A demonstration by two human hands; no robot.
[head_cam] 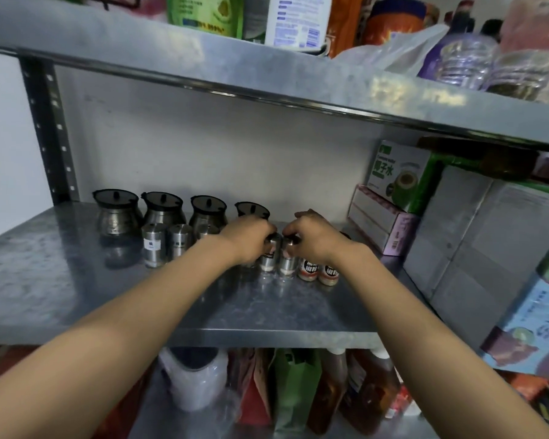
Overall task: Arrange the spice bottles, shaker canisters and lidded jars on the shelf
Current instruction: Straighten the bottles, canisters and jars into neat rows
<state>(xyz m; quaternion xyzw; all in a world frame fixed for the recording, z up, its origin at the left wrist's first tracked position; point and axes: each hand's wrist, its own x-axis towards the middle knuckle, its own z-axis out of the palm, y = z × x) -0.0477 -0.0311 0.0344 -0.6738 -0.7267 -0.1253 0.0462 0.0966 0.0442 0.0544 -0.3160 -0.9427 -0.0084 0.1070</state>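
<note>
Judging by the layout, most of the arranging is done: four lidded jars [162, 210] line the back edge of the shelf [61, 280], shaker canisters [154, 245] stand in front, and two red-labelled spice bottles [317, 269] end the front row. The left hand [251, 239] and right hand [311, 237] each have fingers closed over a steel canister mid-row, apparently squaring them up.

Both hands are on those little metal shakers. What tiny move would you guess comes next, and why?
Probably let go. The left hand and right hand each cap a shaker canister standing upright on the shelf, side by side in the front row next to the spice bottles.
</note>
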